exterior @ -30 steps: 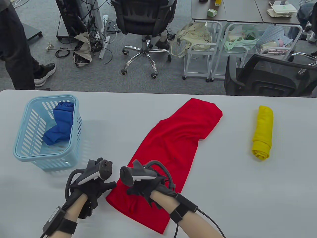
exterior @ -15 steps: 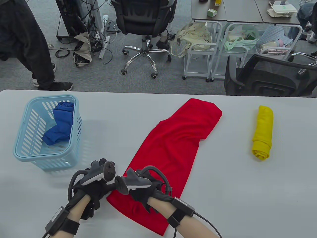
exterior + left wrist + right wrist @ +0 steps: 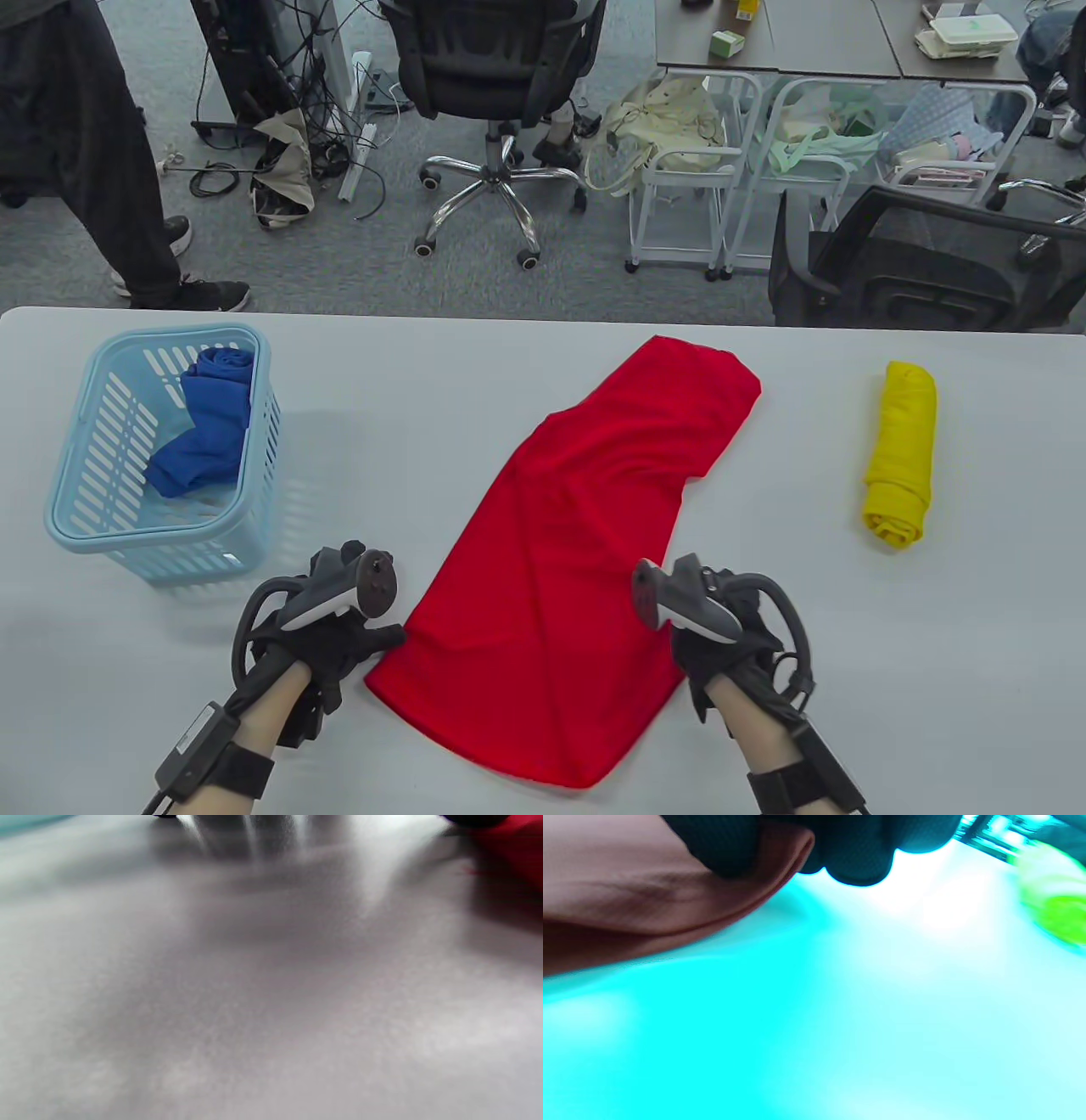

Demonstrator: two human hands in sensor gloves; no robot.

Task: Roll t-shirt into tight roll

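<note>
While both hands (image 3: 327, 641) (image 3: 721, 649) pinch the red t-shirt (image 3: 577, 543), basket (image 3: 76, 518) and yellow roll (image 3: 901, 450) flank it.

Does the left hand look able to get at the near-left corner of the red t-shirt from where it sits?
Probably yes. In the table view the left hand rests right beside the red t-shirt, one gloved fingertip reaching its near-left edge, with only bare table around it. The blue basket stands farther back.

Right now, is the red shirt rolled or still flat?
Flat, unrolled. The red t-shirt lies spread in a long folded strip on the table; no roll started at its near end.
</note>
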